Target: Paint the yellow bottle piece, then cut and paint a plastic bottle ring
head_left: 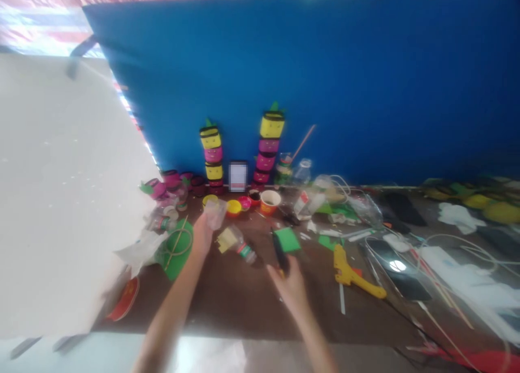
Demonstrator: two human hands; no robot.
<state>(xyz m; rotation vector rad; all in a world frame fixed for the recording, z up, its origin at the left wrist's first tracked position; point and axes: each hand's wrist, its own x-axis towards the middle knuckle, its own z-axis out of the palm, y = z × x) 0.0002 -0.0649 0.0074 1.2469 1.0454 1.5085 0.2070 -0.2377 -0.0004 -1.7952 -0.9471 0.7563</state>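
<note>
The small cup-like piece of clear, hazy plastic (215, 214) is up above the brown counter (227, 308), in the left hand (202, 234); the grip there is closed around its lower side. The right hand (293, 281) has its grip clamped on a slim black tool (278, 248), pointing away from the person; it's blurred, so can't tell the exact kind. Btwn the two hands lies a clear plastic bottle w/ green-and-red label (244, 249), on its side, w/ a crumpled pale-yellow piece (226, 239) next to its far end. Just beside the tool is a square green sheet (288, 239); further R, a yellow plastic glue gun (351, 275) and a black smartphone w/ shiny screen (402, 270). Left of the left hand is a rounded green sheet (175, 264). Behind, a round yellow-and-orange cup (233, 208) and a white-and-red paper cup (270, 202) stand nr. two tall yellow-and-magenta stacks w/ drawn faces (266, 161), before a big blue board (345, 80).
</note>
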